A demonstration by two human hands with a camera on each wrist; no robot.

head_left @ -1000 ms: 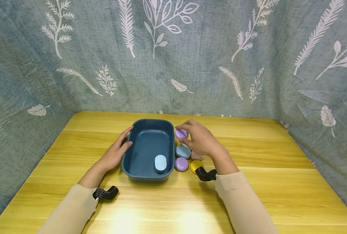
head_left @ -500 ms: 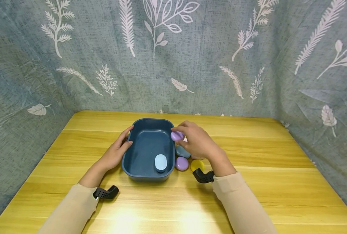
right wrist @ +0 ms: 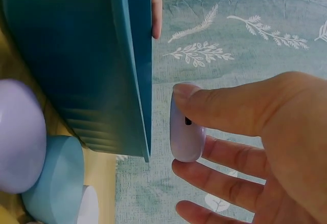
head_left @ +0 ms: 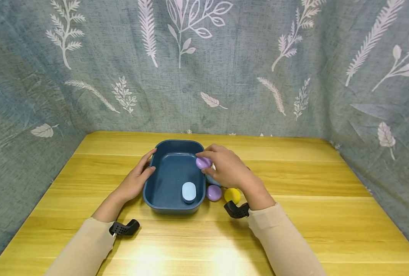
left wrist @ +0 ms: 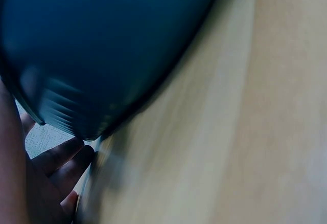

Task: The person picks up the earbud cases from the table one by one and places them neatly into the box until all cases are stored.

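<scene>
A dark blue rectangular tub (head_left: 177, 211) stands on the table. My left hand (head_left: 135, 181) rests against its left side, thumb and forefinger at the rim; the left wrist view shows other fingertips (left wrist: 82, 155) by the outer wall. With thumb and fingertips my right hand (head_left: 229, 165) pinches a glossy purple rounded case (head_left: 202, 163) at the tub's right rim. That case stands on edge in the right wrist view, a small black mark on its side. Inside the tub, near the front right, lies a pale blue oblong case (head_left: 189, 191).
Right of the tub sit another purple case (head_left: 213, 193), a yellow one (head_left: 232, 196) and a blue one (head_left: 214, 181) partly under my right hand. A white piece (right wrist: 89, 206) shows behind the blue one. A leaf-patterned cloth (head_left: 204, 76) hangs behind the wooden table (head_left: 177, 245).
My right hand has moved left with the purple case, from beside the tub to its right rim. The left hand and the tub have stayed in place.
</scene>
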